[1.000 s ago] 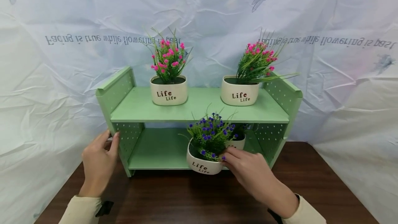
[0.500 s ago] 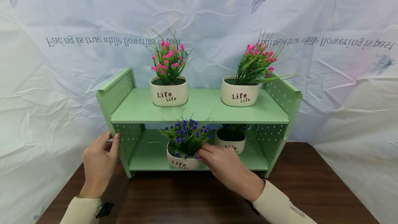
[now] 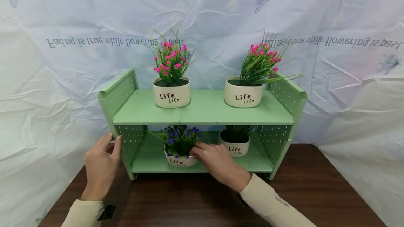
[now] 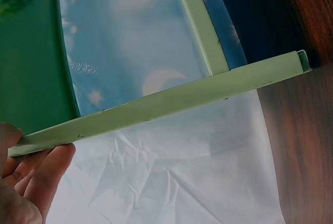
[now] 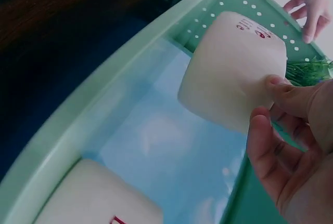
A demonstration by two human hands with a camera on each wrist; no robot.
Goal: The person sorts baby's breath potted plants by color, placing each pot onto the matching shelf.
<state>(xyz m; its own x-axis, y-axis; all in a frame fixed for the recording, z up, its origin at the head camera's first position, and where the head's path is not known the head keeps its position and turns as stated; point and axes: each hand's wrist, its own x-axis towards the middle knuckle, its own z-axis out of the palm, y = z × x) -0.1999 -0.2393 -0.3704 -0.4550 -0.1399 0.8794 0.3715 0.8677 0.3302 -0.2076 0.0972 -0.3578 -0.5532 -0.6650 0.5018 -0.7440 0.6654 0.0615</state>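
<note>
My right hand (image 3: 216, 160) pinches the right rim of a white "Life" flowerpot (image 3: 180, 161) with purple flowers (image 3: 180, 137), over the left half of the green rack's lower shelf (image 3: 145, 162). In the right wrist view, thumb and fingers of the right hand (image 5: 291, 146) hold the side of this pot (image 5: 231, 73). Whether its base touches the shelf I cannot tell. At the rack's left side panel (image 3: 124, 146), my left hand (image 3: 101, 164) grips the front edge; the left wrist view has those fingers (image 4: 52, 167) around the green edge (image 4: 145, 107).
A second white pot (image 3: 234, 146) stands on the lower shelf at right, its plant partly hidden by the upper shelf (image 3: 205, 109). Two pots with pink flowers, one left (image 3: 172, 95) and one right (image 3: 243, 95), stand above. The rack rests on a dark wooden table (image 3: 176, 202).
My right hand has carried the purple-flowered pot left and deeper over the lower shelf, away from the second pot, which shows more fully now. The left hand stays at the side panel.
</note>
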